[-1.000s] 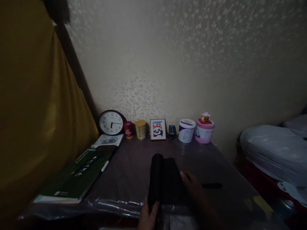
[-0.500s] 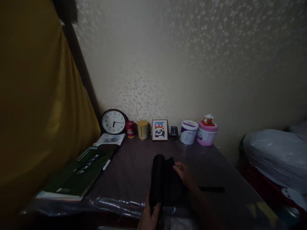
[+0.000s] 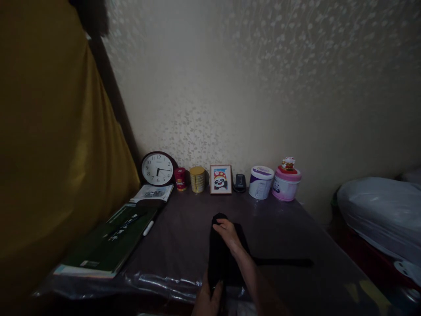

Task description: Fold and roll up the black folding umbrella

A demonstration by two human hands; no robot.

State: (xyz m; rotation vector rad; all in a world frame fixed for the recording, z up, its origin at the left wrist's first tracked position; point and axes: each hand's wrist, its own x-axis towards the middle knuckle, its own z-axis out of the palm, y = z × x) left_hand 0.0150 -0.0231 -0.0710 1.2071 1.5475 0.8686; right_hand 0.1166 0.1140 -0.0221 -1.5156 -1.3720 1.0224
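Observation:
A black rolled mat (image 3: 219, 254) lies lengthwise on the dark table (image 3: 184, 237), its rolled part to the left and a short flat part to the right. My left hand (image 3: 207, 300) grips the near end of the roll at the table's front edge. Over the far end, my right hand (image 3: 226, 232) lies with its fingers curled on top of the roll. A thin black strap (image 3: 286, 262) stretches to the right from the mat across the tabletop.
Along the wall stand a clock (image 3: 158, 169), a red tin (image 3: 180, 178), a gold tin (image 3: 198, 178), a panda picture frame (image 3: 220, 179), a white tub (image 3: 261, 182) and a pink tub (image 3: 285, 183). Green books (image 3: 112, 239) lie left, a yellow curtain (image 3: 49, 145) beyond, plastic-covered bedding (image 3: 378, 210) right.
My right hand has slid from the flat right part of the mat up to the far end of the roll. The flat part has grown narrower. My left hand has stayed put.

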